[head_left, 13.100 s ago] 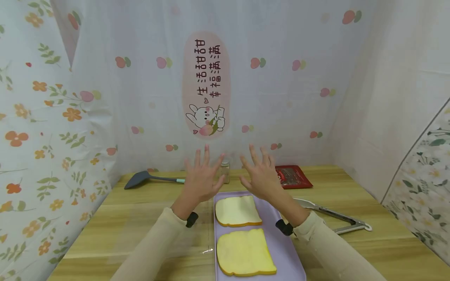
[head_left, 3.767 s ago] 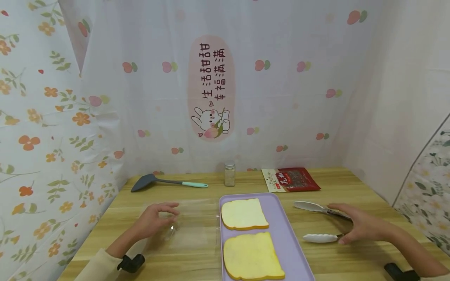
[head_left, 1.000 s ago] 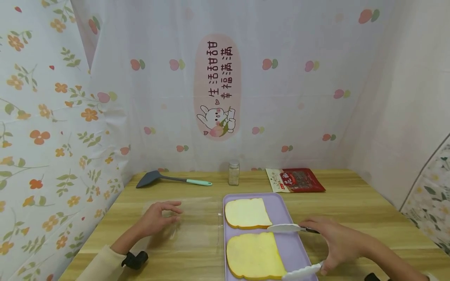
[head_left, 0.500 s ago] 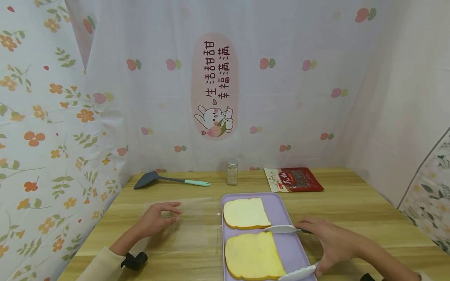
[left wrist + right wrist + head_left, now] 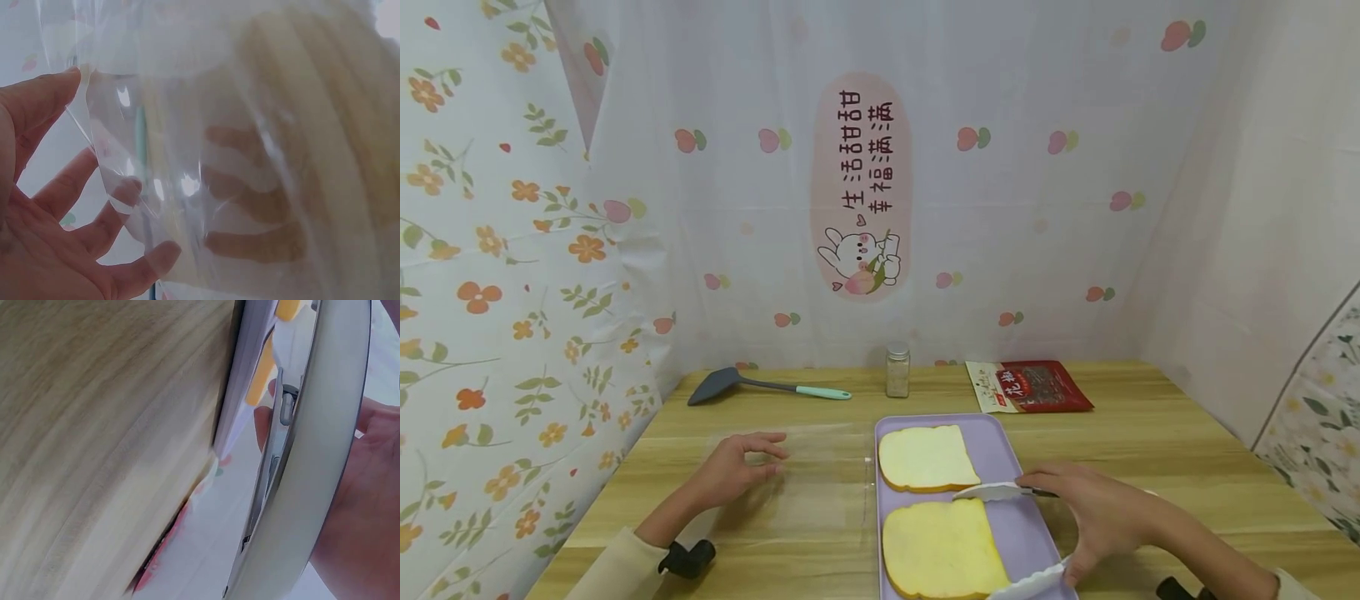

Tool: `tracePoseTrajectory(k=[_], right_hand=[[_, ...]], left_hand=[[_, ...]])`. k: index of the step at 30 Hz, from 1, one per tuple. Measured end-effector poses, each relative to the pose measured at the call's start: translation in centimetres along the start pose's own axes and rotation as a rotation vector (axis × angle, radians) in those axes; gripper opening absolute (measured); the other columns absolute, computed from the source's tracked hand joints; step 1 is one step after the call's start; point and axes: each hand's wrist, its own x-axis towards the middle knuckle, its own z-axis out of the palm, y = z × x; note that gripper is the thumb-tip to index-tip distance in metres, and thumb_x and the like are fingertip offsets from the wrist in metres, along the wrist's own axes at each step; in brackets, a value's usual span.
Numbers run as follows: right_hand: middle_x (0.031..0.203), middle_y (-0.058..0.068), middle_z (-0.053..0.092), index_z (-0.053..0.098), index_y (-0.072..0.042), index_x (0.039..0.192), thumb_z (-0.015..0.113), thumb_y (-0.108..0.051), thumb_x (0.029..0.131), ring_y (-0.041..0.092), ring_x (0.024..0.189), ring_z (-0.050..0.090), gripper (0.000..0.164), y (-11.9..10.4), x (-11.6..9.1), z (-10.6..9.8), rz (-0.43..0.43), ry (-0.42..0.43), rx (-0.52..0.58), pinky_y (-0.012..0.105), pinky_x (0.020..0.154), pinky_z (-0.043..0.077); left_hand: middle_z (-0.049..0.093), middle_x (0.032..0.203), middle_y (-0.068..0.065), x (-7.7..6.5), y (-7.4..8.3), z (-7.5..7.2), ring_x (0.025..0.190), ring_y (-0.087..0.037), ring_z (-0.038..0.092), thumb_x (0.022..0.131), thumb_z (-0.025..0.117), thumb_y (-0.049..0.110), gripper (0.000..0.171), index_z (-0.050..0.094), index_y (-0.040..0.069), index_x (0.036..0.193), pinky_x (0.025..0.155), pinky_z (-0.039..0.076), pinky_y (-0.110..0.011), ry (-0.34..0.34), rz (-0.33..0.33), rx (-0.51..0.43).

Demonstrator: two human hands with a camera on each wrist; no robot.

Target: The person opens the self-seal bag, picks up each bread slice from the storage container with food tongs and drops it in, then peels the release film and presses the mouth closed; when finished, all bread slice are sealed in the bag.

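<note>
Fingers [image 5: 1045, 477] hold tongs [image 5: 996, 492]; tray [image 5: 1022, 531] holds bread [image 5: 942, 546].

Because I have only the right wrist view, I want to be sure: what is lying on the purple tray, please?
Observer: Two bread slices, one nearer to the person.
Operator: Thank you. Where are the ends of the tongs?
Observer: One white tip is at the far side of the near slice, the other at its near right corner; contact I cannot confirm.
Operator: And where is the left hand?
Observer: At the clear plastic, left of the tray.
</note>
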Motion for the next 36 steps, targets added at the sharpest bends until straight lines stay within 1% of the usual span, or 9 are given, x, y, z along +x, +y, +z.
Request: tracePoseTrajectory(k=[4,9,15,21,25,31,33,36], right_hand=[[0.135,-0.005,0.055,0.056,-0.018,0.136,0.081,-0.076,0.054,0.024,0.118,0.054,0.103,-0.07,0.09,-0.05,0.026,-0.018,0.0,0.045,0.087,0.052],[0.137,-0.003,0.055,0.057,-0.019,0.136,0.081,-0.075,0.054,0.028,0.119,0.053,0.102,-0.2,0.26,-0.26,0.062,-0.052,0.03,0.049,0.088,0.051],[0.137,0.0,0.056,0.058,-0.018,0.135,0.083,-0.073,0.054,0.028,0.121,0.053,0.1,-0.16,0.39,-0.5,0.069,-0.068,0.067,0.05,0.089,0.051],[0.136,0.003,0.057,0.058,-0.018,0.134,0.083,-0.072,0.055,0.031,0.12,0.054,0.099,-0.01,0.38,-0.66,0.07,-0.081,0.076,0.052,0.089,0.051],[0.134,0.002,0.059,0.059,-0.018,0.133,0.082,-0.074,0.055,0.03,0.119,0.056,0.098,0.1,0.46,-0.62,0.049,-0.067,0.059,0.052,0.088,0.051],[0.129,-0.007,0.06,0.061,-0.017,0.13,0.082,-0.074,0.055,0.023,0.115,0.058,0.096,0.3,0.21,-0.39,0.022,-0.027,0.029,0.049,0.088,0.052],[0.128,-0.009,0.06,0.062,-0.019,0.129,0.083,-0.073,0.054,0.022,0.115,0.058,0.095,0.34,0.21,-0.32,0.017,-0.013,0.024,0.048,0.088,0.052],[0.126,-0.013,0.06,0.062,-0.021,0.128,0.083,-0.074,0.054,0.019,0.113,0.059,0.093,0.3,0.32,-0.26,0.002,0.006,0.014,0.046,0.087,0.052]], left_hand=[[0.06,0.131,-0.026,0.02,0.05,-0.01,0.127,-0.049,0.05,0.091,0.071,0.01,0.017,0.076,0.003,0.105,0.099,0.036,-0.067,0.001,0.005,-0.001],[0.06,0.131,-0.026,0.05,0.17,0.0,0.127,-0.049,0.049,0.091,0.071,0.011,0.017,0.076,0.003,0.106,0.099,0.036,-0.066,-0.003,0.006,-0.005],[0.06,0.132,-0.024,0.07,0.05,0.07,0.128,-0.047,0.049,0.092,0.071,0.014,0.019,0.076,0.004,0.107,0.098,0.039,-0.064,-0.01,-0.006,-0.01],[0.061,0.131,-0.024,0.05,0.09,0.01,0.127,-0.047,0.051,0.092,0.071,0.014,0.018,0.076,0.004,0.106,0.098,0.038,-0.065,-0.003,0.007,-0.016],[0.061,0.131,-0.024,0.0,0.01,-0.07,0.126,-0.046,0.052,0.092,0.071,0.014,0.018,0.076,0.004,0.106,0.098,0.039,-0.064,-0.004,0.014,-0.01],[0.062,0.131,-0.021,0.21,-0.21,0.07,0.126,-0.043,0.053,0.092,0.071,0.016,0.018,0.076,0.006,0.106,0.1,0.043,-0.052,-0.005,0.028,0.011],[0.061,0.131,-0.021,0.21,-0.25,0.05,0.126,-0.043,0.053,0.092,0.071,0.016,0.018,0.076,0.006,0.106,0.099,0.044,-0.052,-0.003,0.022,0.01],[0.061,0.132,-0.022,0.1,-0.29,-0.02,0.127,-0.044,0.052,0.093,0.071,0.016,0.018,0.076,0.006,0.106,0.098,0.043,-0.058,-0.003,0.004,-0.001]])
